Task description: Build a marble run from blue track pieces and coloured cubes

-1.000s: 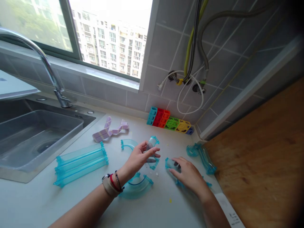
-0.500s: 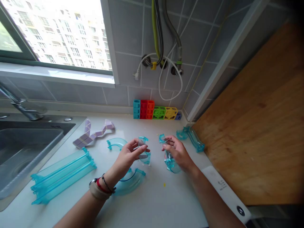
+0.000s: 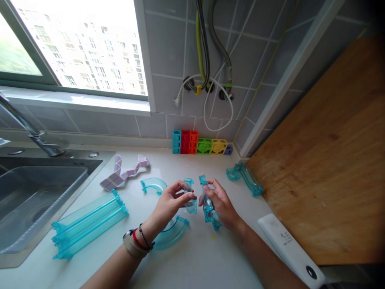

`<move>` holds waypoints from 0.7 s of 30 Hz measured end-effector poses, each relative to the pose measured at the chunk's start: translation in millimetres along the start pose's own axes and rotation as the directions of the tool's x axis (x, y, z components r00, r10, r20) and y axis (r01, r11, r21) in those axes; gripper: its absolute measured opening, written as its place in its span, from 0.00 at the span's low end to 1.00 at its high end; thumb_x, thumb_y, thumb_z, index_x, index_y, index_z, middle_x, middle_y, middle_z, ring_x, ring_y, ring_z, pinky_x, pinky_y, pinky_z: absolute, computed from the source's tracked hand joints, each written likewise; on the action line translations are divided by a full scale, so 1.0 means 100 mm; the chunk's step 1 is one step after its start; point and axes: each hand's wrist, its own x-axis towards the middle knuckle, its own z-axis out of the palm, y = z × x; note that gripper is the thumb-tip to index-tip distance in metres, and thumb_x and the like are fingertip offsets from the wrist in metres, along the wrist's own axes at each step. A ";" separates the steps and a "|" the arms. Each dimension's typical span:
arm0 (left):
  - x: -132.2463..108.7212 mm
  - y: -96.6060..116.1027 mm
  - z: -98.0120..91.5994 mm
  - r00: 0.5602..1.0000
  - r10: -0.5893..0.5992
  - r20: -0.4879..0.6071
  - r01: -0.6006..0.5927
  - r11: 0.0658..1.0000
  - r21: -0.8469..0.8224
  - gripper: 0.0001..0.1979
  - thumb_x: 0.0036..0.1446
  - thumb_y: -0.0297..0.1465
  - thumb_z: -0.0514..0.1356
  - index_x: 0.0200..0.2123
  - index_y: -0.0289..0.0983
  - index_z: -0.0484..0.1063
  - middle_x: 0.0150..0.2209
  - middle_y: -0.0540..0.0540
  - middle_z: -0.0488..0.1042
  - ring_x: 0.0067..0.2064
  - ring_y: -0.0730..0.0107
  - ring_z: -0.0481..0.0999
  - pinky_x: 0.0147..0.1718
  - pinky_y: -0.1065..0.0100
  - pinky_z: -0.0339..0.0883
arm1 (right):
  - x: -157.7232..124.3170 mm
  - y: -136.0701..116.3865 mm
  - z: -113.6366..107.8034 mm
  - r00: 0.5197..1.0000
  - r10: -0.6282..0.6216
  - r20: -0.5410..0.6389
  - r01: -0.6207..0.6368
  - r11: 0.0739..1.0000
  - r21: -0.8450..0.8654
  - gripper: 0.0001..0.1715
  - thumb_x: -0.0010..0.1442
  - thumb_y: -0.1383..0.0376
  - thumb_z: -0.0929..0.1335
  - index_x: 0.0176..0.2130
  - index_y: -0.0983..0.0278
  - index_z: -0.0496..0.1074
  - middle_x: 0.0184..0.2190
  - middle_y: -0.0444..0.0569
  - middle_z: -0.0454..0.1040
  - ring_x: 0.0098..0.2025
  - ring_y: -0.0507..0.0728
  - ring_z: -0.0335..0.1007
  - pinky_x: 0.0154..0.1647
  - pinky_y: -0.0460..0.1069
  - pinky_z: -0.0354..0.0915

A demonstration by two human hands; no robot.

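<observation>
My left hand [image 3: 177,197] pinches a short clear-blue plastic track piece [image 3: 190,206] between thumb and fingers, held upright above the counter. Facing it across a small gap, my right hand [image 3: 219,202] is closed on clear-blue joined track pieces [image 3: 207,208]; part of them hides behind the fingers. Under my left wrist lies a curved blue track piece [image 3: 173,237]. Another curved track piece [image 3: 154,184] rests just beyond my left hand. Long straight blue track pieces [image 3: 90,226] lie side by side at the left.
A lilac folding snake puzzle [image 3: 122,176] lies near the sink [image 3: 45,200]. Coloured toy blocks [image 3: 189,142] stand against the wall. More blue pieces [image 3: 248,180] sit beside the wooden board [image 3: 325,160] at right, with a white device [image 3: 288,249] in front.
My right hand has turned its pieces more upright and brought them nearer the piece in my left hand. The whole view has shifted slightly.
</observation>
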 end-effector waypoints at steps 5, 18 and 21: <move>-0.03 0.05 0.04 1.000 0.003 0.001 -0.003 1.000 -0.011 0.18 0.51 0.40 0.72 0.35 0.36 0.70 0.37 0.46 0.77 0.42 0.59 0.81 0.38 0.63 0.77 | -0.03 -0.01 0.04 1.000 0.009 0.020 -0.009 1.000 -0.026 0.25 0.64 0.45 0.67 0.47 0.59 0.60 0.24 0.39 0.74 0.16 0.49 0.59 0.16 0.42 0.56; 0.00 0.09 0.01 0.974 -0.222 -0.035 0.218 0.972 -0.089 0.27 0.56 0.55 0.63 0.42 0.35 0.70 0.32 0.49 0.74 0.20 0.74 0.77 0.13 0.78 0.61 | -0.07 -0.11 -0.13 0.745 -0.636 0.201 0.626 0.564 -0.538 0.19 0.64 0.69 0.69 0.54 0.54 0.74 0.56 0.48 0.76 0.62 0.62 0.68 0.63 0.63 0.65; 0.00 0.08 0.02 0.969 -0.247 -0.015 0.244 0.964 -0.107 0.26 0.56 0.53 0.64 0.42 0.36 0.70 0.32 0.50 0.74 0.21 0.73 0.78 0.14 0.77 0.65 | -0.09 -0.11 -0.11 0.642 -0.698 0.319 0.715 0.393 -0.579 0.23 0.66 0.75 0.65 0.53 0.53 0.75 0.59 0.46 0.75 0.68 0.61 0.61 0.66 0.65 0.63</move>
